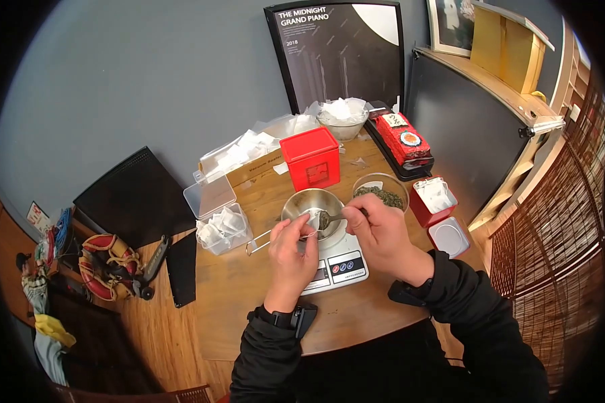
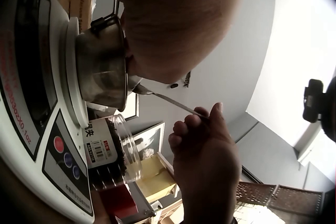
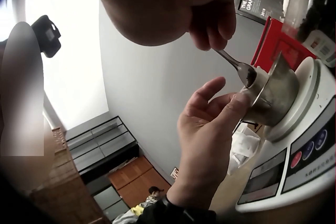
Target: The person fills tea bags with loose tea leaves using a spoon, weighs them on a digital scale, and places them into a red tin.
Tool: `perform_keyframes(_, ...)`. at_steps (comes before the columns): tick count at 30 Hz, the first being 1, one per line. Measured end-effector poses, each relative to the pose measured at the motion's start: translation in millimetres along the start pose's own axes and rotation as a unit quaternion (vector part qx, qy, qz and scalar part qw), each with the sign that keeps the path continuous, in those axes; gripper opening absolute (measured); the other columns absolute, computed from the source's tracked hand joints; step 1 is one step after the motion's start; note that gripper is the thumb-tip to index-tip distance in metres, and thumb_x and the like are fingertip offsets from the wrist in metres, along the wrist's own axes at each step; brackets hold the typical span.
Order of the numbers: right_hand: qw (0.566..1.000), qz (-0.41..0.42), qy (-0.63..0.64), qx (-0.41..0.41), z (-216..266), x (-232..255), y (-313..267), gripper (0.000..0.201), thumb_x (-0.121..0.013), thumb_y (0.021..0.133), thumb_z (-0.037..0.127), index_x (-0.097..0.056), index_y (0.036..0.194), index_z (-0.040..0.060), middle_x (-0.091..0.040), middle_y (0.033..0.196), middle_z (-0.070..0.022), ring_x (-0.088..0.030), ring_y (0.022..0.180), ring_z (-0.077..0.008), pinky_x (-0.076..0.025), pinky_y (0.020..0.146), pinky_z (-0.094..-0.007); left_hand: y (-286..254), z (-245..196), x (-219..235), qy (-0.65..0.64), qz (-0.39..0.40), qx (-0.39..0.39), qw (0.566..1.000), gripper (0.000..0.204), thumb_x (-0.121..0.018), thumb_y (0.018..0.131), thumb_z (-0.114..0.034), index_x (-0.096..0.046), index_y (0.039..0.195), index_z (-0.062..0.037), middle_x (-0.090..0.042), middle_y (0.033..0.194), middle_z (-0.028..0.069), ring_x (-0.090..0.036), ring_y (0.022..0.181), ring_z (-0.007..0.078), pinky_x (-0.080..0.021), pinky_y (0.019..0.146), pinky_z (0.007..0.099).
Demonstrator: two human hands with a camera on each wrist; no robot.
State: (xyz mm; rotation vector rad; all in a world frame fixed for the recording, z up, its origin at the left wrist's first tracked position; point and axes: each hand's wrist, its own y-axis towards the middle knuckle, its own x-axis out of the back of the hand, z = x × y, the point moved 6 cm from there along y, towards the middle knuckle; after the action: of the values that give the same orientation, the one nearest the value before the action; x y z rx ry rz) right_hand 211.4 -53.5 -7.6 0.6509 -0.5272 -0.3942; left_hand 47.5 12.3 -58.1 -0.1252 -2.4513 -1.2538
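My left hand (image 1: 291, 258) pinches a small white bag (image 1: 313, 218) with thumb and fingertips at the rim of a steel pan (image 1: 298, 203). The right hand (image 1: 382, 236) grips a metal spoon (image 3: 231, 60) by its handle. Dark dried leaves lie in the bowl of the spoon, which is right at the bag's mouth; the fingers partly hide the bag. Under both hands, the pan sits on a white kitchen scale (image 1: 347, 266). Beside the right hand stands a clear jar (image 2: 119, 153) with a label, holding dried leaves (image 1: 387, 197).
A red tin (image 1: 312, 161) stands behind the pan. To the left is a plastic box (image 1: 223, 232) of white bags. On the right are an open red tin (image 1: 434, 209) with white bags and its lid (image 1: 449, 238). A glass bowl (image 1: 343, 127) and red package (image 1: 403, 142) stand farther back.
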Motion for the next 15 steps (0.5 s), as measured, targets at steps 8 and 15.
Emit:
perform_keyframes(8, 0.994, 0.048, -0.067, 0.078, 26, -10, 14, 0.011, -0.062, 0.097, 0.013, -0.056, 0.095, 0.0039, -0.062, 0.07, -0.0168, -0.064, 0.064, -0.0378, -0.047, 0.053, -0.044, -2, 5, 2, 0.006, -0.019, -0.004, 1.0, 0.036, -0.069, 0.079, 0.004, -0.065, 0.114, -0.0008, -0.068, 0.078, 0.0068, -0.067, 0.075, 0.0251, -0.048, 0.095, 0.044)
perform_keyframes(15, 0.99, 0.079, -0.088, 0.073, 36, -9, 21, 0.011, -0.061, 0.098, 0.014, -0.057, 0.094, 0.004, -0.06, 0.066, -0.017, -0.062, 0.062, -0.0385, -0.046, 0.053, -0.0443, -2, 8, 1, -0.013, -0.028, -0.009, 0.999, 0.038, -0.069, 0.079, 0.004, -0.064, 0.116, -0.0019, -0.068, 0.08, 0.0061, -0.067, 0.075, 0.0243, -0.048, 0.094, 0.0426)
